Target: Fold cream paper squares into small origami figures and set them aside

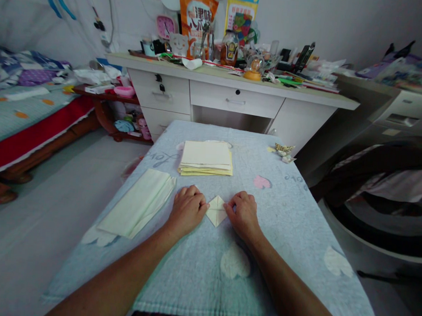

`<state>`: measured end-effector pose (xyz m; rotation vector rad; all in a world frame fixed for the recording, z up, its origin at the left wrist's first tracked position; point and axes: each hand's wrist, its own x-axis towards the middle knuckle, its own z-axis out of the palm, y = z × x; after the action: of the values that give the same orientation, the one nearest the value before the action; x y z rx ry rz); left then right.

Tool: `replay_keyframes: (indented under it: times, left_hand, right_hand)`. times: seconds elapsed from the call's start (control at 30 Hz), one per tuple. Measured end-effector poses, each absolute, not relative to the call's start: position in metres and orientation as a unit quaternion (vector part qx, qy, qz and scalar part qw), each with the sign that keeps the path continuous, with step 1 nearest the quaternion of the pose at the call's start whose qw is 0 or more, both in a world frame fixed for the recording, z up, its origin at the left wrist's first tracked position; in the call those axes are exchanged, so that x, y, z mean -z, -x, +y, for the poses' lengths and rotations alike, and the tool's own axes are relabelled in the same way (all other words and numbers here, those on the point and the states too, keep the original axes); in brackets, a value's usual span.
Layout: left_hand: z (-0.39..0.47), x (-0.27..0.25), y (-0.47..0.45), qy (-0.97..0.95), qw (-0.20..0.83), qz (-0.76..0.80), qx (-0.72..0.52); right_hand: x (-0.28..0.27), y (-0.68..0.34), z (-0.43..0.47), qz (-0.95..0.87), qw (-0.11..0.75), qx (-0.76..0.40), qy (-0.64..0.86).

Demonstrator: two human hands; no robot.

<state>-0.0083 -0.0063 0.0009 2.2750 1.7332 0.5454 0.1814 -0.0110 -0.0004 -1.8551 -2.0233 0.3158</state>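
Observation:
Between my hands a small square of folded paper (217, 211), pale yellow with crease lines crossing at its middle, lies on the cloth with one corner toward me. My left hand (189, 206) has its fingers curled and pinches the left corner. On the opposite corner, the thumb and fingers of my right hand (242, 212) are closed in the same way. Beyond them sits a stack of pale yellow paper sheets (207, 155). A longer pile of pale greenish paper (139, 202) lies slanted to the left of my left hand.
A blue patterned cloth (280, 245) covers the table. Small folded paper pieces (284, 152) lie near its far right corner. A cluttered white desk (213, 95) stands behind, a bed (34, 108) to the left, a front-loading washing machine (384, 119) to the right.

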Motion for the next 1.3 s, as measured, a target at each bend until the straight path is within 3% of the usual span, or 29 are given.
replay_keyframes:
  times: [1.3]
  left_hand:
    - [-0.001, 0.004, 0.016, -0.769, 0.156, 0.586, -0.2]
  right_hand:
    - [-0.003, -0.177, -0.012, -0.73, 0.15, -0.076, 0.662]
